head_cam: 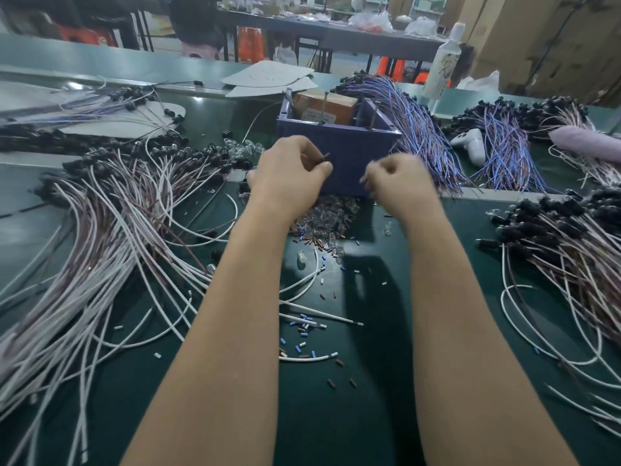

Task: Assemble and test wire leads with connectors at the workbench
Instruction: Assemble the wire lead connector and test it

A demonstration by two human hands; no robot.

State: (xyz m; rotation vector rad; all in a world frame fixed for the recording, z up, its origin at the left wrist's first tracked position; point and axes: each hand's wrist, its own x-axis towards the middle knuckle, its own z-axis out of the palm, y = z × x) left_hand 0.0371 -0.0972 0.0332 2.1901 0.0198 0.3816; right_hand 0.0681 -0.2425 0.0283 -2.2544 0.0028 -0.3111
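Over the middle of the green bench (336, 422), pinched between thumb and forefinger of the left hand (289, 173): small dark piece (325, 158), poking out of the grip toward 1 o'clock, tip just clear of the fingertips and set against the near wall of the blue box (349, 153). Other fingers of that hand curled in.

At 3 o'clock from it, near but apart: right hand (400, 183), blurred, fingers curled toward the palm, a thin dark streak at its 9 o'clock edge. Cannot tell whether anything is held inside the curl. Both forearms bare, reaching in from 6 o'clock.

Just beyond the hands at 12 o'clock, inside the blue box: brown carton (324, 104) and upright metal rods.

Under the wrists at 6 o'clock, against the foot of the box: heap of clear bulbs (322, 216) mixed with short coloured sleeves. More loose sleeves (302, 326) strewn farther toward 6 o'clock among a few single white leads.

At 8 to 9 o'clock: big fan of white wires (111, 250), black-capped ends at the far side. At 2 o'clock, draped beside the box: blue wires (416, 129), with a white handset (472, 146) just right of them. At 4 o'clock: black-capped wires (578, 264). Far off at 1 o'clock: white bottle (443, 58), upright.
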